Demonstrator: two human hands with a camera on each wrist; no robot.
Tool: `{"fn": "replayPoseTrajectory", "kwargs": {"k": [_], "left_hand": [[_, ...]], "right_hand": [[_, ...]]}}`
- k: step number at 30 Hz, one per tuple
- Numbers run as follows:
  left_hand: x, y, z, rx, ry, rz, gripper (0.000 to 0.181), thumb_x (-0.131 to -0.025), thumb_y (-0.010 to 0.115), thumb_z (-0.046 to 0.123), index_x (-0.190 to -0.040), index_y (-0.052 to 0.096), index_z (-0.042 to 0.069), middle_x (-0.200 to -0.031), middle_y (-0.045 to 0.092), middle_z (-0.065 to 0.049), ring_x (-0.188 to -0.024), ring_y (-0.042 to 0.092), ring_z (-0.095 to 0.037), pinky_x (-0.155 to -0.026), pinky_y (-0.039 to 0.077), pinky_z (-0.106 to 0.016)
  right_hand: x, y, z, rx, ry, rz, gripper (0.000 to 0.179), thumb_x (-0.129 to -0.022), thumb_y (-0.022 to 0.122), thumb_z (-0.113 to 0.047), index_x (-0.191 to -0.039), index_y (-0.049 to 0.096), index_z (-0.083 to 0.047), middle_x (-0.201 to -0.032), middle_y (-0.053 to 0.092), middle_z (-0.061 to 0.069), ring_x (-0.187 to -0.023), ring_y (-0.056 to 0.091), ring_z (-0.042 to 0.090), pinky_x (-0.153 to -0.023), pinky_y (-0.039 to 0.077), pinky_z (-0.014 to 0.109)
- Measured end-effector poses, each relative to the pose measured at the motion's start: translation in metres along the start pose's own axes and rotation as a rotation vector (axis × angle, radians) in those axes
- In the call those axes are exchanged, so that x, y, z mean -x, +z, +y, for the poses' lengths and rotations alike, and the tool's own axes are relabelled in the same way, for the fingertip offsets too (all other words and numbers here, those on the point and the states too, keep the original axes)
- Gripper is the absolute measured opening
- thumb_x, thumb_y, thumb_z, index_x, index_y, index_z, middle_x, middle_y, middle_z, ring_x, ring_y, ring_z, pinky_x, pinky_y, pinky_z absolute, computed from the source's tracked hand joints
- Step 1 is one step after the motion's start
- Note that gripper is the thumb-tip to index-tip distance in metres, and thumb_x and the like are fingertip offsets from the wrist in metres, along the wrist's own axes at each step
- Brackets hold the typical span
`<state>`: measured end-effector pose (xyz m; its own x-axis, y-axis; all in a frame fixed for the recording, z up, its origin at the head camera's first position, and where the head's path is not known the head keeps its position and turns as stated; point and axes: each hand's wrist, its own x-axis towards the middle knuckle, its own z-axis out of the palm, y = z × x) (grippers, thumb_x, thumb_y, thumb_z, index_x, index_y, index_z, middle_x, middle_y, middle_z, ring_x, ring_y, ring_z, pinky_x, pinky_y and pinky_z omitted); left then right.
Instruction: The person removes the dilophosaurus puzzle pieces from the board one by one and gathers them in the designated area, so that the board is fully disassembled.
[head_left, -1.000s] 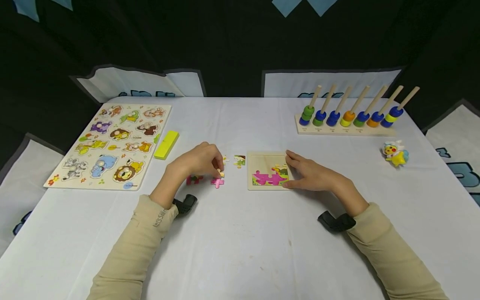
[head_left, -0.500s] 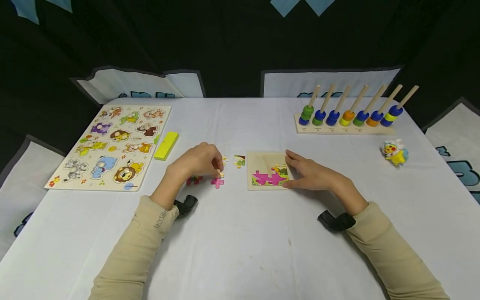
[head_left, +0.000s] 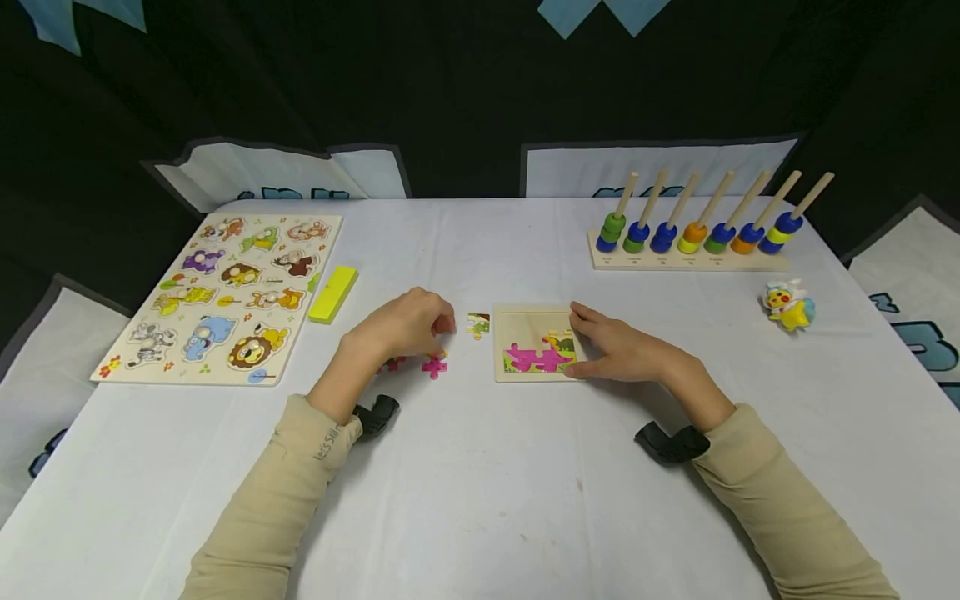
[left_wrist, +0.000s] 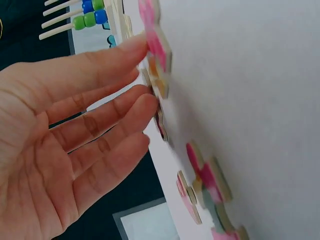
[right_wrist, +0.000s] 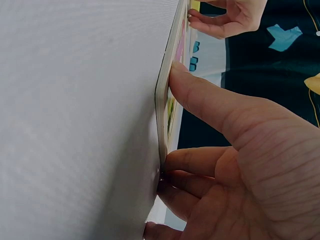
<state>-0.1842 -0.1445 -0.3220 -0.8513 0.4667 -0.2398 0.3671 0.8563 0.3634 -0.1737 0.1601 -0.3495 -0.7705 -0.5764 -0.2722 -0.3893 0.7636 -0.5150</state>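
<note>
Seemingly, your spread right hand (head_left: 626,346) is steadying the pale rectangular wooden tray (head_left: 528,323). Your left hand (head_left: 408,327) is hiding any grip.

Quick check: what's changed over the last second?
The left hand has shifted slightly to the right and now hides the yellowish loose piece from the head view. No new grip shows. The right hand still rests on the right edge of the puzzle frame; the green-and-brown piece lies where it was.
</note>
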Motion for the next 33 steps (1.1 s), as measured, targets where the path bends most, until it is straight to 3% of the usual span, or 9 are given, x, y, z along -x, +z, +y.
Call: {"fn": "replayPoseTrajectory", "kwargs": {"k": [5, 15, 26, 33], "left_hand": [[0.001, -0.001, -0.002, 0.023, 0.002, 0.028, 0.012, -0.077, 0.078, 0.01, -0.087, 0.073, 0.008, -0.084, 0.068, -0.003, -0.081, 0.056, -0.018, -0.077, 0.049, -0.032], [-0.006, -0.005, 0.008, 0.04, 0.111, 0.095, 0.007, -0.086, 0.07, 0.01, -0.09, 0.074, 0.006, -0.086, 0.071, -0.004, -0.081, 0.059, -0.017, -0.08, 0.052, -0.032], [-0.047, 0.004, 0.039, 0.085, 0.179, 0.031, 0.011, -0.089, 0.069, 0.017, -0.09, 0.074, 0.008, -0.083, 0.07, -0.002, -0.077, 0.057, -0.014, -0.075, 0.049, -0.027], [-0.07, 0.015, 0.067, 0.034, 0.214, -0.02, 0.013, -0.087, 0.07, 0.02, -0.091, 0.074, 0.008, -0.085, 0.07, -0.002, -0.078, 0.059, -0.013, -0.076, 0.05, -0.027]], "right_hand": [[0.001, 0.0, -0.001, 0.005, 0.012, -0.003, 0.084, -0.088, 0.068, -0.03, -0.147, 0.023, 0.009, -0.159, 0.009, 0.023, -0.147, 0.011, 0.041, -0.116, 0.018, 0.054], [0.001, 0.0, 0.001, -0.001, 0.01, -0.003, 0.084, -0.088, 0.068, -0.03, -0.147, 0.022, 0.009, -0.159, 0.009, 0.023, -0.147, 0.01, 0.041, -0.116, 0.018, 0.054], [0.001, 0.0, 0.001, -0.008, 0.013, -0.006, 0.084, -0.088, 0.067, -0.029, -0.147, 0.021, 0.008, -0.16, 0.008, 0.022, -0.147, 0.01, 0.041, -0.116, 0.018, 0.054], [0.0, -0.001, 0.002, -0.009, 0.011, -0.014, 0.085, -0.089, 0.067, -0.032, -0.148, 0.021, 0.007, -0.16, 0.008, 0.022, -0.147, 0.011, 0.041, -0.116, 0.019, 0.054]]}}
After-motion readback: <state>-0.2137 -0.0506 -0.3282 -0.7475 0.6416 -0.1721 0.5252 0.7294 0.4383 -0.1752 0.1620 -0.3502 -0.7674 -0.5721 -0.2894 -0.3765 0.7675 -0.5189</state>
